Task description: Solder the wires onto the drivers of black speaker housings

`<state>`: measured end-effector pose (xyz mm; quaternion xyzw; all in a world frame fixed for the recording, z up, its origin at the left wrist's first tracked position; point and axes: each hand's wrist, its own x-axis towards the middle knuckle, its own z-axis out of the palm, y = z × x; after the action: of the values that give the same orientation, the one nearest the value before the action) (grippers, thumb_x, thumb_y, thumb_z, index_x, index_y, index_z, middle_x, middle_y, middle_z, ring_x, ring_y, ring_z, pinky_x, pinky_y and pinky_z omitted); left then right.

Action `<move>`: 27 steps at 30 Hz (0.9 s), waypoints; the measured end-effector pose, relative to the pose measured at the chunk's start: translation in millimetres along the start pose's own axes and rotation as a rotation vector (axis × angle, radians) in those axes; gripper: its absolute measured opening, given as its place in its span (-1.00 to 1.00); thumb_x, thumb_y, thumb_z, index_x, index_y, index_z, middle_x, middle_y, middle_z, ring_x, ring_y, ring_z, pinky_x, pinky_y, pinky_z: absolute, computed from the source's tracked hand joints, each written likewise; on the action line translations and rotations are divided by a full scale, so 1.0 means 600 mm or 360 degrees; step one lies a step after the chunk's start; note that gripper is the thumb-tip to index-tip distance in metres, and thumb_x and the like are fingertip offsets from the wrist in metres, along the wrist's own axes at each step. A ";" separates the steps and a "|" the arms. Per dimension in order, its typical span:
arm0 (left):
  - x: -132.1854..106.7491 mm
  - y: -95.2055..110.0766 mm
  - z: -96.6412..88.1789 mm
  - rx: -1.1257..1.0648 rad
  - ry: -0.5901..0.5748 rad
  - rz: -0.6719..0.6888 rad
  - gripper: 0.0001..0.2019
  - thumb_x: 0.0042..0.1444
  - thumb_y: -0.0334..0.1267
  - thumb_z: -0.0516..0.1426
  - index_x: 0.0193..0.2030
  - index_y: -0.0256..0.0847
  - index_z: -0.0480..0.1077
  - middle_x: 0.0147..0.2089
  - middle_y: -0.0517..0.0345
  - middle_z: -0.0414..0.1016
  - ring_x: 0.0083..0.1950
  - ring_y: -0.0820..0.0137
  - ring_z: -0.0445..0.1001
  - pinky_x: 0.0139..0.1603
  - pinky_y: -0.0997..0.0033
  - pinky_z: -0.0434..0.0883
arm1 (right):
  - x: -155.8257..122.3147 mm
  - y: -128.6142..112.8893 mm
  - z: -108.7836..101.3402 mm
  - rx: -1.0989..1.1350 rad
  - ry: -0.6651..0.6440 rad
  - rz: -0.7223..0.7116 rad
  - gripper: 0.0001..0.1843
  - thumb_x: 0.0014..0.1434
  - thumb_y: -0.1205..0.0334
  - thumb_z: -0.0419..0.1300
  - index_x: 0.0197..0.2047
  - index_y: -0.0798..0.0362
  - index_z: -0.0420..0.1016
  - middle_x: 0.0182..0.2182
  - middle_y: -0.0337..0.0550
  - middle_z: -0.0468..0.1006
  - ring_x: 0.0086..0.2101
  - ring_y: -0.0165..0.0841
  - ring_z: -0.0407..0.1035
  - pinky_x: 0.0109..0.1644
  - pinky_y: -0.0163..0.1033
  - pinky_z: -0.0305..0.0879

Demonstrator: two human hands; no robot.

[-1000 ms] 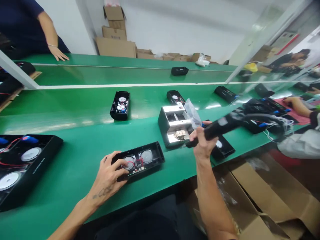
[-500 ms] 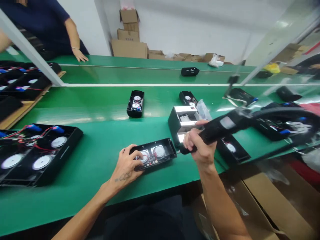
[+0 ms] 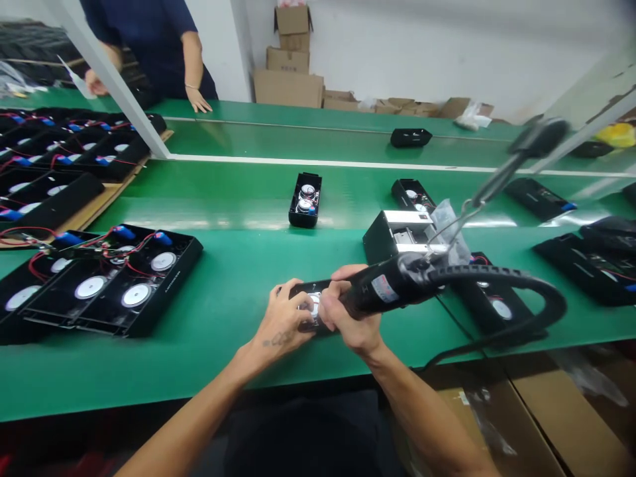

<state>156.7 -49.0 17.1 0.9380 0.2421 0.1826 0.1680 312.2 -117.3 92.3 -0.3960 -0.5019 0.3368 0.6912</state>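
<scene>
A black speaker housing (image 3: 307, 297) with round white drivers lies near the front edge of the green bench (image 3: 233, 278). My left hand (image 3: 284, 323) holds its left end, fingers curled over the top. My right hand (image 3: 352, 319) is closed around a black electric screwdriver (image 3: 385, 290), whose tip is down over the housing. A thick black cable (image 3: 517, 291) loops from the tool's rear to the right. My hands hide most of the housing.
Open black housings with red wires (image 3: 106, 278) lie at left. A small parts box (image 3: 397, 235) and plastic bag (image 3: 447, 222) sit behind the tool. More housings (image 3: 305, 199) ride the belt. A person in dark blue (image 3: 149, 46) stands at far left. Cardboard boxes (image 3: 546, 411) sit below right.
My right hand swung the screwdriver left and down from beside the parts box onto the housing. The view has shifted, so everything sits further right in the picture.
</scene>
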 end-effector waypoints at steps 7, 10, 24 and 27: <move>0.005 0.007 -0.012 -0.0090 -0.0054 -0.0054 -0.87 0.13 -0.25 0.34 -0.16 -0.03 0.65 0.08 0.04 0.59 0.40 -0.14 0.20 0.29 -0.33 0.23 | -0.010 0.023 0.008 -0.0187 -0.0053 -0.0032 -0.70 0.23 0.35 0.30 -0.07 -0.10 0.30 -0.57 -0.50 0.35 -0.63 -0.49 0.24 -0.50 -0.28 0.30; 0.006 0.009 -0.017 -0.0150 -0.0035 -0.0095 -0.80 0.18 -0.26 0.30 -0.05 -0.05 0.62 0.07 -0.01 0.58 0.38 -0.12 0.24 0.28 -0.30 0.26 | -0.013 0.033 0.009 -0.0316 -0.0092 -0.0088 -0.70 0.17 0.39 0.32 -0.15 -0.08 0.30 -0.53 -0.45 0.39 -0.58 -0.47 0.32 -0.46 -0.27 0.34; 0.003 0.011 -0.009 -0.0112 0.0003 -0.0038 -0.88 0.02 -0.35 0.43 -0.35 -0.07 0.62 -0.13 0.14 0.62 0.41 -0.14 0.23 0.29 -0.35 0.19 | 0.006 -0.002 -0.023 0.0310 -0.0037 0.0005 -0.72 0.34 0.25 0.28 -0.02 -0.13 0.23 -0.59 -0.57 0.29 -0.71 -0.55 0.17 -0.59 -0.38 0.20; 0.002 0.009 -0.009 -0.0129 -0.0017 -0.0046 -0.84 0.02 -0.37 0.42 -0.29 0.00 0.66 -0.13 0.13 0.62 0.41 -0.16 0.22 0.29 -0.39 0.19 | -0.001 0.015 -0.019 0.0301 -0.0020 0.0032 -0.70 0.33 0.22 0.30 -0.07 -0.13 0.20 -0.60 -0.58 0.29 -0.71 -0.54 0.16 -0.60 -0.39 0.18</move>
<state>157.5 -51.5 24.0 0.9278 0.2470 0.1847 0.2098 322.3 -115.9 82.2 -0.3319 -0.4683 0.3920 0.7190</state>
